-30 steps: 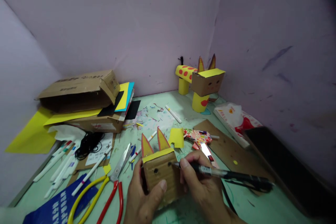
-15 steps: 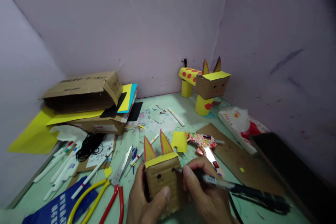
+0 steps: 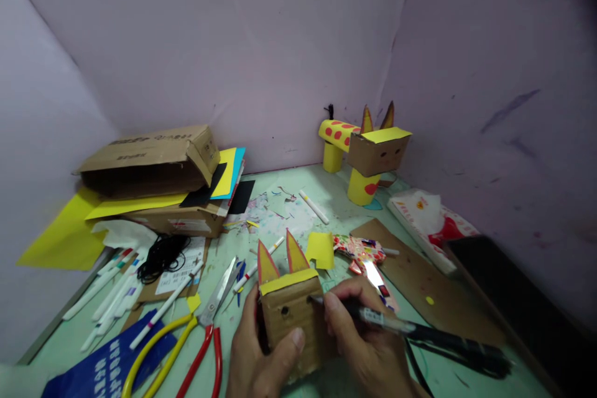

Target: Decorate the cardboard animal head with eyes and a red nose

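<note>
A small cardboard box (image 3: 298, 314) with two pointed yellow ears edged in red and a yellow strip along its top is in my left hand (image 3: 265, 348), thumb across its front. One round black eye shows on the left of that front face. My right hand (image 3: 359, 336) grips a black pen (image 3: 420, 331), its tip at a dark mark on the right of the same face. Scissors (image 3: 209, 317) with one yellow and one red handle lie open left of the box. A yellow paper piece (image 3: 321, 250) sits just behind it.
A cardboard animal (image 3: 379, 152) with yellow spotted body stands at the back right. Stacked boxes (image 3: 149, 155) and coloured paper are at the left, near white markers (image 3: 116, 289) and black cord (image 3: 163, 256). A cardboard sheet (image 3: 429, 298) and a dark flat object (image 3: 508, 298) lie right.
The pen tip stays at the right-hand mark on the box, with barely any hand movement. The whole view has shifted very slightly.
</note>
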The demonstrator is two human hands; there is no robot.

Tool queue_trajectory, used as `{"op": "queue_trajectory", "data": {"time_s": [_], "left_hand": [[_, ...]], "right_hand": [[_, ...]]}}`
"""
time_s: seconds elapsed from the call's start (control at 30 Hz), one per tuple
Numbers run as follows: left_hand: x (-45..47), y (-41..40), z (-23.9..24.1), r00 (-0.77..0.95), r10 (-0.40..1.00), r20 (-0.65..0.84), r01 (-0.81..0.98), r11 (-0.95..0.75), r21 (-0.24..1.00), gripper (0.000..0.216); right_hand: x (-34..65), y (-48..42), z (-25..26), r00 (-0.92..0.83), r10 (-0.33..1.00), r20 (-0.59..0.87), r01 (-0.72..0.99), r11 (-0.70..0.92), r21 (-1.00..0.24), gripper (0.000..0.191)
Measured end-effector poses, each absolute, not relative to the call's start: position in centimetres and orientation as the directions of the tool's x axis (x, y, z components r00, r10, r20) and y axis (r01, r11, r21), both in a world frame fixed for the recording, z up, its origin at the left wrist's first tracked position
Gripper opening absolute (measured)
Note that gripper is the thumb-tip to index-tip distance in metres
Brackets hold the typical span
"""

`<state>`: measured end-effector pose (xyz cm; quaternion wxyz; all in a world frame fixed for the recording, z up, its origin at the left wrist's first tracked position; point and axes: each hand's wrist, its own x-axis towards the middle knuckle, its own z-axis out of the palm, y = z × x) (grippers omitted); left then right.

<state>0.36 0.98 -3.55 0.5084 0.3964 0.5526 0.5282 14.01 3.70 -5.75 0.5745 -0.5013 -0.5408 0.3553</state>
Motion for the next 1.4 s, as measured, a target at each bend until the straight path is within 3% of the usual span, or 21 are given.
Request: {"op": "queue_trajectory", "data": {"time_s": [0.27,1.0,1.4], "left_hand": [[0.23,1.04,-3.59,-0.139,0.975,-0.172,-0.1,0.159,0.982,0.083],[0.37,1.03,-3.58,-0.164,0.973,-0.165,-0.106,0.149,0.983,0.085],[0.4,1.08,-3.41,-0.165,0.974,-0.155,-0.076,0.144,0.987,0.075]], "right_hand": [[13.92,3.84,-6.08,0.157,0.959,0.235,0.105,0.221,-0.97,0.027],[14.6,4.1,-6.2,0.071,0.942,0.328,0.196,0.309,-0.931,0.026],[14.85,4.22,-6.2,0.058,0.925,0.375,0.249,0.35,-0.903,0.024]]}}
